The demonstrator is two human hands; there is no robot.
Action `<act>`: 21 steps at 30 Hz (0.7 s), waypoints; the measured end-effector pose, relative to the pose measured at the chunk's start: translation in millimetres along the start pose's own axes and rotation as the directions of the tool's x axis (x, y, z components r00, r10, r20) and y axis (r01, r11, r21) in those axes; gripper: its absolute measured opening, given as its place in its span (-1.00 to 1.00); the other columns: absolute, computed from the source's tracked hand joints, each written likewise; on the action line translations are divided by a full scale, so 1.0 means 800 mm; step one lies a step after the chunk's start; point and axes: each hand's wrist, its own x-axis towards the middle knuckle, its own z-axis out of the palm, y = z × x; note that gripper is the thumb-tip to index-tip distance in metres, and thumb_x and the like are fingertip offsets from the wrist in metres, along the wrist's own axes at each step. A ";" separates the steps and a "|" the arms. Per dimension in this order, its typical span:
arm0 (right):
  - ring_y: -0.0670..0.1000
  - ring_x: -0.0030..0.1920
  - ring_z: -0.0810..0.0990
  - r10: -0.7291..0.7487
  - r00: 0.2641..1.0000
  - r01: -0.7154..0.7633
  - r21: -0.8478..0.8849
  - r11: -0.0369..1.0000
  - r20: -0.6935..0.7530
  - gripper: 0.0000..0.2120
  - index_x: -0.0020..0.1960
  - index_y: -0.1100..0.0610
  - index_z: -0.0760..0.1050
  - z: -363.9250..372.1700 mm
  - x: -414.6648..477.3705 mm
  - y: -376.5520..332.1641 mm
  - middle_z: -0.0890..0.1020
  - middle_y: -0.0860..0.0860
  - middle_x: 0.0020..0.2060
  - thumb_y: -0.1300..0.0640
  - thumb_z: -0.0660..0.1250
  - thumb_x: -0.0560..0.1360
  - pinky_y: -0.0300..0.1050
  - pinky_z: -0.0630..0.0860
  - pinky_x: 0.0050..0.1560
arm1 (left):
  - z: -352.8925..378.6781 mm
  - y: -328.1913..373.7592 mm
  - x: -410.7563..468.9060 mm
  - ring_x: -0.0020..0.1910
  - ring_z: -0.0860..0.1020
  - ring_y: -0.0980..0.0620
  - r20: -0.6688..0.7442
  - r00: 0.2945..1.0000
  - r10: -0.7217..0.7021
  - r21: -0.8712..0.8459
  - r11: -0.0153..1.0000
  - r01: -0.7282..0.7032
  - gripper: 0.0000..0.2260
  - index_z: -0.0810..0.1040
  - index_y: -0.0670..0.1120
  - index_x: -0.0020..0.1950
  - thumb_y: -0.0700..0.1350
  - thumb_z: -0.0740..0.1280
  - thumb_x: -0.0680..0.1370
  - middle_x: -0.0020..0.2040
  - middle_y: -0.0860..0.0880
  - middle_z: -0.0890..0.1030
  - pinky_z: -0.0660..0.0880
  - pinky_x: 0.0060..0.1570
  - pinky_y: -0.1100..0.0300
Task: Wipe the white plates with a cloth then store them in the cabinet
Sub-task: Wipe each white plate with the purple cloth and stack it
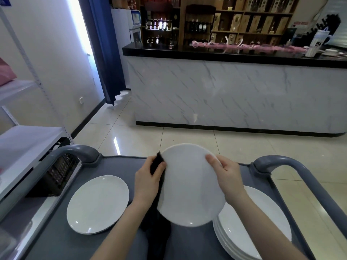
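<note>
A round glossy white ceramic plate [191, 186] is lifted and tilted at lower centre of the frame. A black cloth [156, 222] wraps its left rim and hangs below. A second white plate [97, 203] lies flat at lower left. A stack of white plates [270, 205] sits at lower right, partly behind the lifted one.

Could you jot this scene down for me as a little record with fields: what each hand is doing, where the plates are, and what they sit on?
left hand: presses a dark cloth against the held plate's left rim
right hand: grips the held plate at its right rim
single plate: lies on the cart, left
stack of plates: on the cart, right
cart: grey, with handles
background: marble-look bar counter
</note>
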 end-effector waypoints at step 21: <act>-0.05 -0.38 0.24 -0.006 0.999 0.010 -0.071 0.997 0.048 -0.53 -0.37 0.19 0.24 -0.018 -0.002 -0.012 0.26 -0.01 -0.44 -0.01 0.33 0.59 -0.13 0.16 -0.34 | -0.003 0.006 0.014 -0.12 0.54 0.31 0.210 0.970 0.124 0.172 0.972 -0.161 -0.73 0.32 0.31 0.28 0.01 0.21 0.63 -0.11 0.27 0.59 0.40 -0.17 0.44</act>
